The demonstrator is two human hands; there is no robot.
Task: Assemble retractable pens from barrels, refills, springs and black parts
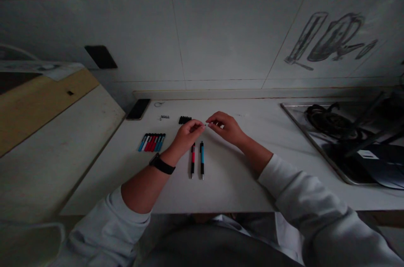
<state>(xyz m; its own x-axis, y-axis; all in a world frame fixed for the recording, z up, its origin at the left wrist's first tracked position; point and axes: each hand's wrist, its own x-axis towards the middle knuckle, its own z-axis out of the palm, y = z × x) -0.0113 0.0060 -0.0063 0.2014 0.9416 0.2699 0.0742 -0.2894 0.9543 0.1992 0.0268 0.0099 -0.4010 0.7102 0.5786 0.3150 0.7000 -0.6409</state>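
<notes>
Over the white counter my left hand (190,131) and my right hand (226,127) meet fingertip to fingertip. Each is closed in a pinch, and a tiny dark and pale piece shows between them, too small to name. Just below lie a red pen (193,161), its top partly behind my left hand, and a blue pen (202,161), side by side with metal tips toward me. Left of my wrist is a row of blue, white and red pen barrels (152,142). Several short black pieces (184,120) sit beyond my left hand, with small metal springs (164,117) farther left.
A smartphone (138,109) lies at the counter's back left, near a thin ring (159,104). On the right a gas stove (315,145) is set into the counter (240,187). A slanted white panel (63,132) borders the left side. The tiled wall (221,40) stands behind.
</notes>
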